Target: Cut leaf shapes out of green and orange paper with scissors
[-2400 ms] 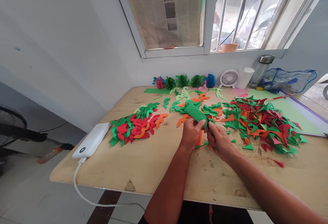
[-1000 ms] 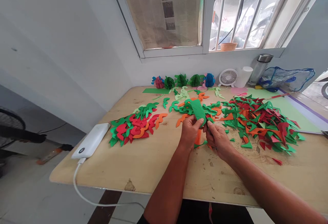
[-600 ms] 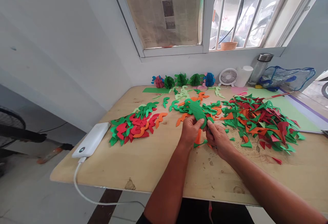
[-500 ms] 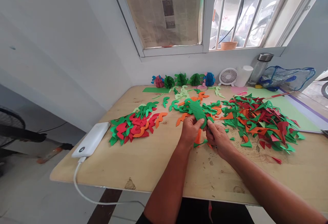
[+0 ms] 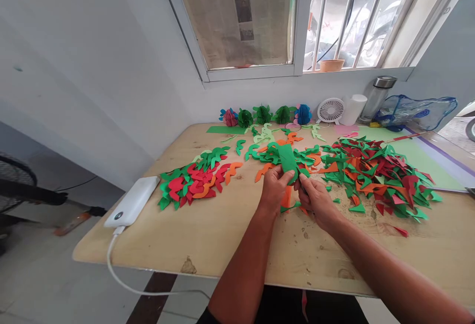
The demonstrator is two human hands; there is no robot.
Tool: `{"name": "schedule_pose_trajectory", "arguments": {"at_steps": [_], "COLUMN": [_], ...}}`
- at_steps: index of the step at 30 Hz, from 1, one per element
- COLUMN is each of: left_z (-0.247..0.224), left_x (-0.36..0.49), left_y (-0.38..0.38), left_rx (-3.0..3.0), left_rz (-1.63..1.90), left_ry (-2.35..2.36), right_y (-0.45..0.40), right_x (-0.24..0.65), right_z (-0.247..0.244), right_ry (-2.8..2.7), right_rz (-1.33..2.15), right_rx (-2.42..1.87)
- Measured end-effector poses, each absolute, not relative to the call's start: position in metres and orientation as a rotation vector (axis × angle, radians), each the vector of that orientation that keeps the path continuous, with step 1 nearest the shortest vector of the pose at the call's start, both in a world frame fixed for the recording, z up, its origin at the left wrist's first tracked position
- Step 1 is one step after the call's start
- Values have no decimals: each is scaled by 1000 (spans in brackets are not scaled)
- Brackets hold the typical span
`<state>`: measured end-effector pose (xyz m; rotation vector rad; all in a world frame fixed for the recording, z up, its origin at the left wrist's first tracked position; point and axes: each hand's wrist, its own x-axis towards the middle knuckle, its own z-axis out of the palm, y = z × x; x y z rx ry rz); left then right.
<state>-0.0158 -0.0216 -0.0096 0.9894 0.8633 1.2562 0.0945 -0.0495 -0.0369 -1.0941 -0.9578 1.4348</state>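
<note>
My left hand [image 5: 275, 185] is closed on a folded strip of green paper [image 5: 285, 158], thumb on top, with the strip's far end pointing away from me. Close beside it, my right hand [image 5: 314, 198] is closed at the strip's near right edge. Its fingers wrap around what look like small dark scissors, mostly hidden by the hand. Under and behind the strip lie curved green paper cutouts [image 5: 254, 152] and orange paper cutouts [image 5: 264, 170].
A pile of red, green and orange cutouts [image 5: 196, 180] lies left. Right is a heap of paper scraps [image 5: 382, 175]. A white power bank [image 5: 132, 203] with a cable sits at the left edge. Paper honeycomb figures [image 5: 262, 115], a small fan [image 5: 330, 111] and a bottle [image 5: 378, 99] line the wall.
The green paper strip has turned in my left hand: its far end, tilted left before, now points more straight away from me. Both hands stay in nearly the same place.
</note>
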Motion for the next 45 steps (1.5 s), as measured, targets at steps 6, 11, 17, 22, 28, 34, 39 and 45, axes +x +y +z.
{"name": "schedule_pose_trajectory", "arguments": {"at_steps": [6,11,17,22,28,34,39,45], "left_z": [-11,-9,-8,-9,-11,-13,-17,-17], "left_x": [-16,-17,-17,-17,-17,-17,-18,-21], "left_y": [-21,-22,-23,-22,-21,-20,-18,-17], "left_rx": [928,951,1001,1003,974,942,986,1006], "left_rz": [1274,1264,1241,1227,1239,1291,1273,1251], "left_ry": [880,863,856,851,866,901,901,932], "right_y": [-50,-50,-50,-50,-51,-50,-51,-50], "right_x": [94,95,96,95,95,95,96,98], "right_z": [-35,-32,-31,-30,-29,-33,-33,-34], "right_ry": [-961,-949,-973,-978,-970,-970,-986,-1012], "right_rz": [1463,1487,1470,1459,1475,1497,1516,1509], "right_rx": [-1099,-1092,-1112,-1121,-1123,-1104,-1106,-1111]}}
